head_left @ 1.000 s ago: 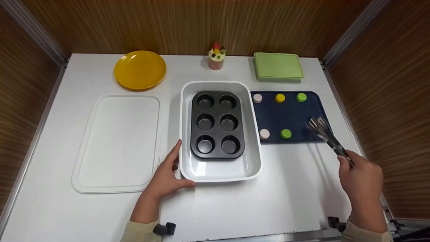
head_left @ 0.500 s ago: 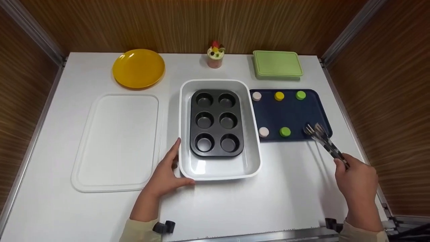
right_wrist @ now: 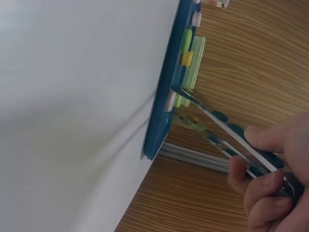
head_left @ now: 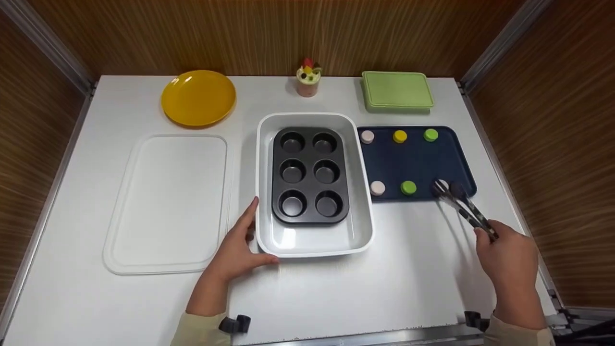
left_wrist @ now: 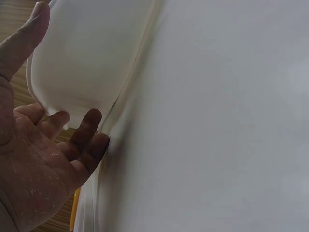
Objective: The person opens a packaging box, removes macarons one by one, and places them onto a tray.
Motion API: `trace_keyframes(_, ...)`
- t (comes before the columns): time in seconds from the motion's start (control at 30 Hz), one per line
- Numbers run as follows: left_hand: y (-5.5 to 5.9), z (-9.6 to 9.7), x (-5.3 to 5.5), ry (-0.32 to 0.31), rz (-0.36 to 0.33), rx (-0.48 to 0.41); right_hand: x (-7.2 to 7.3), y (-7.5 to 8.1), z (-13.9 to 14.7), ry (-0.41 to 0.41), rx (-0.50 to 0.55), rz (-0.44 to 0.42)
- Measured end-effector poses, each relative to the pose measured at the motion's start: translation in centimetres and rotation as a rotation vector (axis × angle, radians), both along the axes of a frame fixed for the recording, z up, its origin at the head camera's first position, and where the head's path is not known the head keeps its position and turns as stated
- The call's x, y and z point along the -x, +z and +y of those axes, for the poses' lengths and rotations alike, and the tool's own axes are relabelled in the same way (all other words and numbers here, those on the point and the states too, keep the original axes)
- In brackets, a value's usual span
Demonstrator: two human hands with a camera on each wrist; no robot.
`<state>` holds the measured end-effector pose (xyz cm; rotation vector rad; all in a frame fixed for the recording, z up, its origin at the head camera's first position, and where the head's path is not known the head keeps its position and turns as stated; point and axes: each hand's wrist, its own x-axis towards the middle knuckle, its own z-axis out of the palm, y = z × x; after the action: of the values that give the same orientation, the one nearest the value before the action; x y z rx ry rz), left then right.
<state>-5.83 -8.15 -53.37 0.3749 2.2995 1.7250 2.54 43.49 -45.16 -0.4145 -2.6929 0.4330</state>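
My right hand [head_left: 510,252] grips metal tongs [head_left: 471,217] with dark-patterned arms. Their parted tips stand on either side of a pale pink macaron [right_wrist: 170,100] near the front right corner of the navy tray [head_left: 423,158]. Several more macarons lie on that tray, among them a yellow macaron [head_left: 399,136] and a green macaron [head_left: 408,187]. My left hand [head_left: 235,257] is spread at the near left corner of a deep white container [head_left: 307,246], thumb along the front and fingers against the side. Inside the container sits a dark muffin tin [head_left: 310,176] with bare cups.
A flat white lid [head_left: 173,202] lies left of the container. Behind it is a yellow plate [head_left: 199,98]. A dessert cup [head_left: 308,82] and a green lidded box [head_left: 398,90] stand along the back. Wood-patterned walls [head_left: 307,36] enclose the table on three sides.
The tongs have come down toward the tray's front right corner, and their tips now stand around the pale pink macaron there. My left hand has stayed at the container.
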Motion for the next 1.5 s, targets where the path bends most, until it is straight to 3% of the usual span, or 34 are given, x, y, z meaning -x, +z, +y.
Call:
trace_keyframes(0.2, -0.1, -0.2, -0.1, 0.004, 0.003, -0.018, 0.9, 0.2, 0.4, -0.092, 0.064, 0.03)
trace_keyframes(0.47, -0.2, -0.4, -0.3, 0.004, -0.004, -0.042, 3.6, -0.6, 1.8, -0.179, 0.089, -0.172)
trace_keyframes(0.87, -0.2, -0.6, -0.4, 0.017, -0.02, -0.021, 7.2, -2.1, 3.4, -0.13, 0.067, -0.279)
trace_keyframes(1.07, -0.2, -0.3, -0.1, 0.001, 0.008, -0.005, 7.8, -2.5, 3.9, -0.125, 0.056, -0.301)
trace_keyframes(1.33, -0.2, -0.2, -0.1, 0.01, -0.004, -0.009, 8.8, -3.1, 5.0, -0.104, 0.077, -0.484)
trace_keyframes(1.5, -0.3, -0.2, -0.1, 0.01, -0.005, -0.013, 8.8, -3.5, 5.4, -0.082, 0.105, -0.541)
